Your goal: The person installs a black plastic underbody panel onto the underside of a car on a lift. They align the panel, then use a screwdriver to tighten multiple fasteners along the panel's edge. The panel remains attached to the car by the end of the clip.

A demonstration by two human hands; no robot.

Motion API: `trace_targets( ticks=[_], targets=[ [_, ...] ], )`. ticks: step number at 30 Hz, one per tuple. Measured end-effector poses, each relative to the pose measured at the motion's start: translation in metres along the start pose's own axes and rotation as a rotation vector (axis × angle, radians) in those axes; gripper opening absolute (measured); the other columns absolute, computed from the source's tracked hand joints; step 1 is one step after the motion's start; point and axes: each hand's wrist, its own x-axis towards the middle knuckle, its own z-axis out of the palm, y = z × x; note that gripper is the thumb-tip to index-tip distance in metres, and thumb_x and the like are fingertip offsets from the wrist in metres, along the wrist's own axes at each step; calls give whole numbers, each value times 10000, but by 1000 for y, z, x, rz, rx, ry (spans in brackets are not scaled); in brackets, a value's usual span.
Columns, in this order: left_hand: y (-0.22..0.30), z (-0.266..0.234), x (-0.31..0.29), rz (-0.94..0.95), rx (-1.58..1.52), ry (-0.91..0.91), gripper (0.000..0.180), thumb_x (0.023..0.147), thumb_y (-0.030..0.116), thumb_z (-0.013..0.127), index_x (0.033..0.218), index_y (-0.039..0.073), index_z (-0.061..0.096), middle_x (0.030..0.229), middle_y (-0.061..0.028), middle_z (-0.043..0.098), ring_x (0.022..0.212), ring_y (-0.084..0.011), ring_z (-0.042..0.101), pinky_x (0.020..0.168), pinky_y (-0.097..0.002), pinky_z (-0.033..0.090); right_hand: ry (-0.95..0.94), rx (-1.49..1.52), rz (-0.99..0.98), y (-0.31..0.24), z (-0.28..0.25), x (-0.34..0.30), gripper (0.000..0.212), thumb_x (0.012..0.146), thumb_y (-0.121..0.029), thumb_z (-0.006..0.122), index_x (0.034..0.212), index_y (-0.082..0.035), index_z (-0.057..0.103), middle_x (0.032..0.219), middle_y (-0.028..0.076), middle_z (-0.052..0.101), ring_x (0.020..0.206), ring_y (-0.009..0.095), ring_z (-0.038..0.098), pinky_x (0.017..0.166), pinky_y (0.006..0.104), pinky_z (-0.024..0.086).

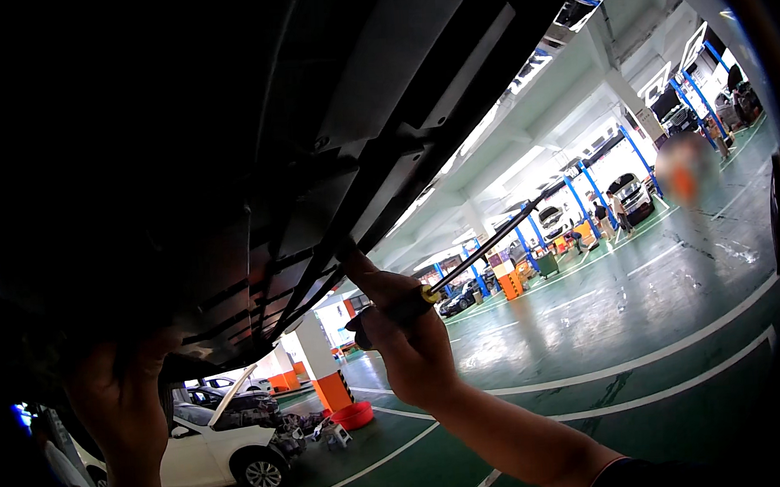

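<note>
Screwdriver [449,277] points to two o'clock, held in my right hand [419,351] (left hand [127,390], eight o'clock, farther: can't tell).

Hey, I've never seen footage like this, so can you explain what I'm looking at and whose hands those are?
There's no machine here: these are one person's bare hands, seen by a wide fisheye camera on their head, which bends straight edges. Overhead is a dark panelled underside, apparently of a raised vehicle. The right hand grips what looks like a screwdriver, its long shaft pointing away to the upper right, with a finger reaching up toward the panels. The left hand is raised to the underside too, but it's too dark to tell whether it holds anything. Beyond, on the green floor, stand a white car and a red tub.
</note>
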Motion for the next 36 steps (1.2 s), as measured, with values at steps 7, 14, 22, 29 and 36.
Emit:
trace_targets(
  ticks=[7,14,22,29,36],
  targets=[
    [-5,6,-4,-106,-73,29,301,992,411,675,1012,116,620,976,-34,594,865,-139,564,724,-287,449,-60,175,-96,14,0,1,435,1026,-13,514,1453,-21,429,1592,93,450,800,38,504,738,223,463],
    [-19,28,-13,-118,-176,212,439,1016,454,614,1274,101,583,1155,-107,562,961,-209,596,793,-317,509,-50,198,-219,19,0,4,364,1024,17,485,1384,-26,460,1663,129,331,900,47,516,782,225,447],
    [-32,23,-20,-240,-109,178,570,1038,518,530,1379,62,522,1273,-179,559,1132,-287,617,900,-404,572,-84,160,-159,15,-8,1,416,997,45,501,1405,-31,465,1602,164,419,1051,76,602,889,264,483],
    [-41,36,-16,-164,-11,299,536,1037,523,532,1343,83,553,1155,-144,596,1013,-225,615,849,-338,531,-68,-279,80,8,-79,-46,288,1014,-14,530,1301,-26,544,1233,87,694,851,65,621,730,244,518],
    [-30,41,-13,-156,-117,298,502,1023,511,566,1291,88,591,1096,-110,615,931,-184,600,781,-289,489,-162,-712,291,-44,-116,-34,232,996,-194,651,1154,-34,595,892,104,706,782,187,677,721,336,531]
  ],
)
